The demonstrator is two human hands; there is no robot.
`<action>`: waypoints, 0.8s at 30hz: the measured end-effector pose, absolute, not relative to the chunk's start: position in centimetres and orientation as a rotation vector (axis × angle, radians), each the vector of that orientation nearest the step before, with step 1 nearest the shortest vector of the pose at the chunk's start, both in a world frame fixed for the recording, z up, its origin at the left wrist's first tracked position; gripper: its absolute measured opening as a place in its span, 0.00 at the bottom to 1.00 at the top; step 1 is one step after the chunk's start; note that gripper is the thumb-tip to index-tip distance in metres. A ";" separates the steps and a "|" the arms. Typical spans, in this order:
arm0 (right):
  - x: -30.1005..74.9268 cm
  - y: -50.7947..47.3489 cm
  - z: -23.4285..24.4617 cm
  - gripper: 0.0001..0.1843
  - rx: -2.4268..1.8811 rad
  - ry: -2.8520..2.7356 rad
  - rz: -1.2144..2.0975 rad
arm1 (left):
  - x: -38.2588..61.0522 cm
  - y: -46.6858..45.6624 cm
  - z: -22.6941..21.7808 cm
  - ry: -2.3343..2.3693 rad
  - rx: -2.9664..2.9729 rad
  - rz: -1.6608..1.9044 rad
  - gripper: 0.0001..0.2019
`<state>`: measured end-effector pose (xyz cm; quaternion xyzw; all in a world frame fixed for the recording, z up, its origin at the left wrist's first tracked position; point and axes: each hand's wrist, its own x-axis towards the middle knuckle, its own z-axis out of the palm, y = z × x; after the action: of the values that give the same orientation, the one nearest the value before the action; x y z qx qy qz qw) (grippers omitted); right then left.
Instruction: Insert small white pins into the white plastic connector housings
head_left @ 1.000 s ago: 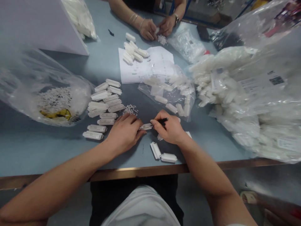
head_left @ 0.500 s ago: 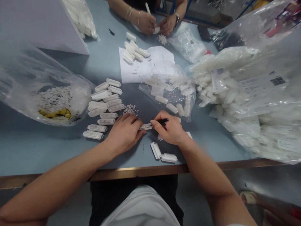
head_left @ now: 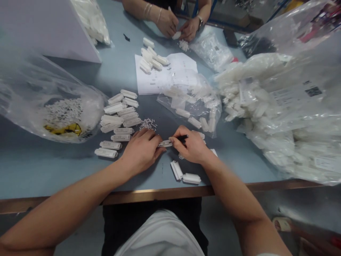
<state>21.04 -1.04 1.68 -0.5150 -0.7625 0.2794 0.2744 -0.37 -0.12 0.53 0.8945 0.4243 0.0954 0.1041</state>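
Observation:
My left hand (head_left: pixel 142 147) is closed on one end of a slotted white plastic piece (head_left: pixel 165 143), pinning it near the table surface. In my right hand (head_left: pixel 190 144) is a slim black pen-like tool (head_left: pixel 183 137), gripped like a pencil over the piece's other end; its tip is hidden by my fingers. Tiny white parts (head_left: pixel 148 124) lie in a small heap just beyond my left hand. Similar white plastic pieces (head_left: pixel 123 131) are grouped to the left. Two more, one of them a white piece (head_left: pixel 191 178), rest near the table edge, and others are partly covered by my right hand.
A clear bag of tiny white parts (head_left: pixel 64 110) stands at left. An open clear bag with white pieces (head_left: pixel 194 122) lies beyond my right hand, near a printed sheet (head_left: pixel 145 83). Large filled bags (head_left: pixel 279 142) crowd the right. Across the table, a co-worker's hands (head_left: pixel 167 23) hold a white piece.
My right hand and the black tool have shifted very slightly left and tilted a little. My left hand and the slotted piece stay in place. The co-worker's pen-holding hand has moved slightly.

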 end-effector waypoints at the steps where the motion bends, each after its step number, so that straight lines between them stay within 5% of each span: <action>1: 21.1 -1.1 1.7 0.11 -1.397 -2.021 0.743 | -0.4 -0.1 0.5 1.250 2.638 0.285 0.10; 24: 20.8 -1.2 1.7 0.09 -1.395 -2.055 0.797 | -0.4 -0.1 0.4 1.246 2.669 0.288 0.11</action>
<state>20.80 -1.19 1.69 -0.5158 -0.7600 0.2948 0.2635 -0.40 -0.12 0.35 0.8981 0.4193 0.0970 0.0906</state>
